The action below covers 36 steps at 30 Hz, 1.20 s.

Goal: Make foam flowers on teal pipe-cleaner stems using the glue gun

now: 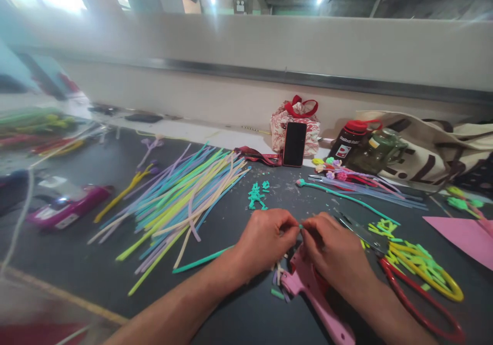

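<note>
My left hand (265,240) and my right hand (331,245) meet at their fingertips, both pinching a tiny teal piece (301,227). Below them lies a pink tool (308,288), partly covered by my right hand. A teal strip (202,260) runs out from beneath my left wrist. Just beyond my left hand is a small pile of twisted teal pieces (256,197). A long teal stem with a knobbed end (346,196) lies past my right hand. Scissors with red and yellow handles (423,273) rest right of my right hand, over cut yellow-green pieces (416,257).
Many pastel strips (173,201) spread at left, near a purple tool (71,206) and a yellow stem (123,191). Behind stand a phone (295,145), a patterned bag (275,129), a dark bottle (348,142) and a green jug (375,152). Pink paper (466,237) lies at right.
</note>
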{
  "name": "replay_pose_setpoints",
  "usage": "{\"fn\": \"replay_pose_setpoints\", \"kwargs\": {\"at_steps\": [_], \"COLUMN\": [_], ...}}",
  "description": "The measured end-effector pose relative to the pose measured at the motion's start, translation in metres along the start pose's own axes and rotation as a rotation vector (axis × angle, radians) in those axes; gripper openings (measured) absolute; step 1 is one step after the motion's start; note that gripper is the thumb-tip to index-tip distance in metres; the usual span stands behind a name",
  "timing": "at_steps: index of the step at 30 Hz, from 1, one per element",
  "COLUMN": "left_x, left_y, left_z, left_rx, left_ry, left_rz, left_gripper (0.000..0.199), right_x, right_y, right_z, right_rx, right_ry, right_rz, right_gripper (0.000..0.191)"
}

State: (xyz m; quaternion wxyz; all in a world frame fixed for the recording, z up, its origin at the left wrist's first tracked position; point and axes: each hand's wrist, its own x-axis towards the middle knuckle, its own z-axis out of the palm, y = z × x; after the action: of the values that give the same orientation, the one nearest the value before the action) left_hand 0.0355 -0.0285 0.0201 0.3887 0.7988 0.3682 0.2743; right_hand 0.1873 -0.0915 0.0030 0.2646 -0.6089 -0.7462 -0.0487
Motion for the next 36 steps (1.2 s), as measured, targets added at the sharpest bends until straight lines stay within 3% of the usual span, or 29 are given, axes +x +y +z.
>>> {"fn": "replay_pose_setpoints", "kwargs": {"at_steps": [5,7,10,12,14,20,26,30,36], "left_x": [0.000,0.001,0.003,0.004,0.005,0.004,0.002,0.002,0.003], "left_y": [-0.001,0.000,0.001,0.001,-0.001,-0.006,-0.001,-0.002,-0.004], "left_z": [0.010,0.011,0.010,0.008,0.007,0.005,0.009,0.010,0.004], "left_rx": [0.009,-0.043,-0.245,-0.442,-0.610,-0.757,-0.542,-0.438,-0.555], "left_ry": [0.041,0.069,0.072,0.012,-0.070,-0.185,-0.046,-0.046,-0.171], "left_rz": [-0.033,-0.077,-0.205,-0.311,-0.393,-0.431,-0.368,-0.345,-0.384], "left_gripper": [0.012,0.010,0.008,0.009,0.013,0.020,0.011,0.012,0.020], "right_x": [-0.004,-0.001,0.005,0.009,0.010,0.009,0.007,0.006,0.007], "right_y": [-0.006,-0.009,-0.011,-0.011,-0.010,-0.005,-0.006,-0.005,-0.004], "right_z": [0.008,0.004,-0.006,-0.011,-0.012,-0.007,-0.003,-0.001,-0.001], "right_rx": [-0.055,0.124,0.605,0.822,0.877,0.874,0.804,0.590,0.324], "right_ry": [0.096,0.081,-0.037,-0.105,-0.118,-0.112,-0.144,-0.146,-0.060], "right_rz": [0.025,0.112,0.384,0.522,0.551,0.506,0.528,0.414,0.280], "right_gripper": [0.013,0.013,0.019,0.024,0.024,0.015,0.016,0.015,0.012]}}
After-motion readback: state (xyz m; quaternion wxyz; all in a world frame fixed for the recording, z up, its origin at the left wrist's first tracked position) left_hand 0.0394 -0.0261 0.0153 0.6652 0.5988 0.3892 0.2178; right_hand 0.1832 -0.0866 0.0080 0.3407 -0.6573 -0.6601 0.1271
